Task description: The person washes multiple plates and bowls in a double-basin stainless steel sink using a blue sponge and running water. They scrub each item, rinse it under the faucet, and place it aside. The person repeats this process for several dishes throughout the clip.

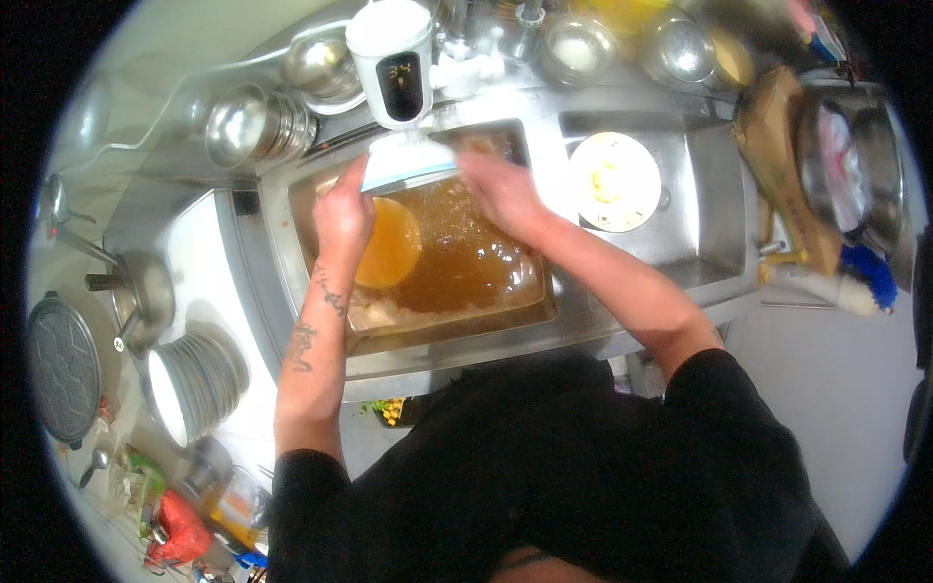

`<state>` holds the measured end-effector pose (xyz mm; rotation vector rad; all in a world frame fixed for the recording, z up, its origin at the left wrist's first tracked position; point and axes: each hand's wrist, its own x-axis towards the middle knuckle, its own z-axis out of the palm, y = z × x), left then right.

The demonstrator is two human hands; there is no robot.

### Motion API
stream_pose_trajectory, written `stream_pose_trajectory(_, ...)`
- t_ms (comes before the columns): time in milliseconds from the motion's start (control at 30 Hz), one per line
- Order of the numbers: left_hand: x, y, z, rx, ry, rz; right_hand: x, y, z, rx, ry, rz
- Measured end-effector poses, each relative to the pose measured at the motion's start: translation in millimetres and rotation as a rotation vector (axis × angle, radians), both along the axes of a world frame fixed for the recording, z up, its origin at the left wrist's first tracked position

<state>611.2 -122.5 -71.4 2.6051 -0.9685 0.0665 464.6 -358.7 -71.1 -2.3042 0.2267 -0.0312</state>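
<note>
Over the left basin of a steel double sink (466,358), which holds brown water, my left hand (344,218) grips the left end of a white dish (408,162) with a blue rim line. My right hand (503,191) is at the dish's right end, blurred, its fingertips partly hidden. The dish is tilted below the faucet area at the back of the basin. A round plate (388,244), tinted orange by the water, lies under the surface beside my left hand. A white plate with yellow residue (616,182) rests in the right basin.
A white water heater with a lit display (400,73) stands behind the sink. Stacked metal bowls (244,125) are at the back left, more bowls (679,52) at the back right. A stack of plates (193,386) stands on the left counter. A cardboard box (780,160) borders the right.
</note>
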Motion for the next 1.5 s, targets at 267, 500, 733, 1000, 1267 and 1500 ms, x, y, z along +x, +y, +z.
stream_pose_trajectory(267, -4, -4, 5, -0.086, -0.001, -0.038, 12, 6, -5, -0.015, -0.475, 0.033)
stream_pose_trajectory(500, -4, -9, 9, -0.178, -0.024, -0.08, 27, -2, 5, 0.144, -0.48, 0.077)
stream_pose_trajectory(733, -1, -11, 7, -0.122, -0.016, -0.067, 30, -1, 2, 0.145, -0.523, 0.054)
stream_pose_trajectory(1000, -1, -28, 13, -0.083, 0.093, -0.112, 15, 2, -18, 0.125, -0.272, -0.129)
stream_pose_trajectory(1267, 27, -44, -53, -0.183, 0.52, 0.069, -23, -7, -65, 0.524, 0.219, -0.479)
stream_pose_trajectory(1500, -80, -19, -66, -0.651, 1.441, 0.667, -44, 26, -100, 1.207, 0.167, -0.773)
